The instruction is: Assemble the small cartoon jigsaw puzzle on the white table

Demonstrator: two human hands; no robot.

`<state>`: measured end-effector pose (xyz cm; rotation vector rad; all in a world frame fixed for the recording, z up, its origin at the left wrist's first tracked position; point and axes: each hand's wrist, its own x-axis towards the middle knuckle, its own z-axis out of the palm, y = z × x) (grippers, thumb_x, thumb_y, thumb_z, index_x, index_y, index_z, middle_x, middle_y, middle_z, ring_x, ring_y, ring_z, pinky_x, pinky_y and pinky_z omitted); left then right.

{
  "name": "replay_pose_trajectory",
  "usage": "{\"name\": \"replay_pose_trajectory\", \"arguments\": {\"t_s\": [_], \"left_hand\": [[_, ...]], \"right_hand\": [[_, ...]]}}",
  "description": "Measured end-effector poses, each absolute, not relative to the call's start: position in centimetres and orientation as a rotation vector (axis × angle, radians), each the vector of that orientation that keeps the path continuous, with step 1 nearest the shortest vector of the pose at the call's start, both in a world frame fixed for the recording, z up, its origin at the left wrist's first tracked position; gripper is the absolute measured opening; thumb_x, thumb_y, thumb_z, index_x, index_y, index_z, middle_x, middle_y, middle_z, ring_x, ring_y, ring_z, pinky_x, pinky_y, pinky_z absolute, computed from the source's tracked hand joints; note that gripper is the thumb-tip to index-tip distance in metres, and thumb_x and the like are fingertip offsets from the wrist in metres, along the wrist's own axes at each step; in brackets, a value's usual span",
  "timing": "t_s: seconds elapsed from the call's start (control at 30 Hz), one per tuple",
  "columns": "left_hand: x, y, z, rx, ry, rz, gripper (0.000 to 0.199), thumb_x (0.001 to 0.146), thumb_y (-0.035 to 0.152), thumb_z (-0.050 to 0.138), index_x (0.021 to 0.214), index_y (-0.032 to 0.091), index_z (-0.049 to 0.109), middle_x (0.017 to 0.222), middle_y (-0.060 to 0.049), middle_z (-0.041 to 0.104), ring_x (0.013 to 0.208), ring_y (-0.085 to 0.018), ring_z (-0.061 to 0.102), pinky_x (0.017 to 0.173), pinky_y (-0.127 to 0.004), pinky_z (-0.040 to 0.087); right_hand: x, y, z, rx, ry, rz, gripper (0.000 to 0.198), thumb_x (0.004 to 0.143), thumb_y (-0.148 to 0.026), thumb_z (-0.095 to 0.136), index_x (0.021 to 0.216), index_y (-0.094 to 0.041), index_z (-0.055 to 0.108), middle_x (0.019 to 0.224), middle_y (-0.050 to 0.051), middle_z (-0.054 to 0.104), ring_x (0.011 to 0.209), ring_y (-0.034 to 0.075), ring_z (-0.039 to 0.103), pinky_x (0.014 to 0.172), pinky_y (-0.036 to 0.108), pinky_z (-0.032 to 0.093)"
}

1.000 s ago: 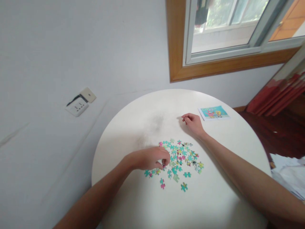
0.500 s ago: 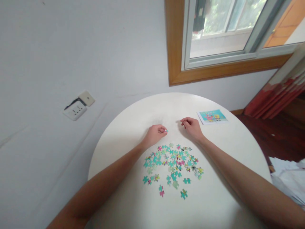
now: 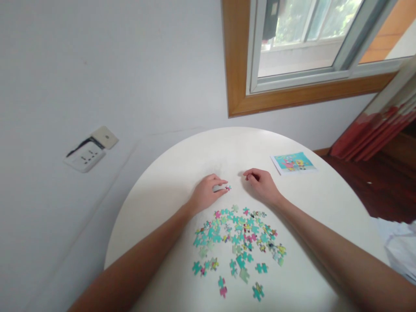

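My left hand (image 3: pixel 209 190) rests on the round white table, thumb and forefinger apart. A small pink and teal jigsaw puzzle piece (image 3: pixel 228 188) lies on the tabletop at the tip of its thumb. To the right, my right hand (image 3: pixel 260 183) is loosely closed on the table with fingers curled in; no piece shows in it. Nearer to me, between my forearms, spreads a loose patch of jigsaw puzzle pieces (image 3: pixel 237 238), mostly teal with some pink, yellow and pale green. A few of them lie slightly apart at the front.
A cartoon picture card (image 3: pixel 294 163) lies on the white table (image 3: pixel 224 145) beyond my right hand. Behind the table are a wall with a socket (image 3: pixel 85 155) and a wood-framed window (image 3: pixel 279 102). A red and white curtain (image 3: pixel 360 134) hangs at the right.
My left thumb and forefinger have opened from their pinch, and the puzzle piece now lies on the table by the thumb. My right hand stays closed. The view has shifted slightly.
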<state>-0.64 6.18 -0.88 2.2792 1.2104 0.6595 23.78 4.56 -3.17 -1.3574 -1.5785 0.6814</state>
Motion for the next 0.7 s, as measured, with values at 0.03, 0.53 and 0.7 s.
{"name": "replay_pose_trajectory", "arguments": {"t_s": [0.03,0.53,0.7], "left_hand": [[-0.46,6.09,-0.86,2.28,1.218,0.66,0.022,0.086,0.031,0.072,0.107,0.025,0.076,0.101,-0.003,0.066,0.095,-0.018,0.063,0.082,-0.029,0.049],[-0.31,6.08,-1.36,2.251,1.237,0.735,0.014,0.083,0.035,0.076,0.092,0.025,0.076,0.094,-0.001,0.068,0.089,-0.017,0.063,0.078,-0.028,0.047],[-0.34,5.81,-1.06,2.232,1.223,0.743,0.012,0.083,0.033,0.076,0.093,0.025,0.077,0.094,-0.001,0.068,0.088,-0.017,0.064,0.081,-0.029,0.048]], "right_hand": [[23.7,4.46,-3.13,-1.363,-1.609,0.663,0.028,0.086,-0.025,0.048,0.092,-0.015,0.073,0.077,0.005,0.071,0.068,0.018,0.061,0.067,0.03,0.044],[23.09,3.71,-2.77,-1.427,-1.831,0.56,0.025,0.088,-0.022,0.05,0.096,-0.02,0.074,0.09,0.004,0.073,0.073,0.017,0.06,0.07,0.029,0.042],[22.99,3.54,-2.57,-1.436,-1.818,0.567,0.026,0.088,-0.022,0.049,0.096,-0.019,0.074,0.089,0.005,0.073,0.074,0.018,0.061,0.071,0.03,0.043]]}}
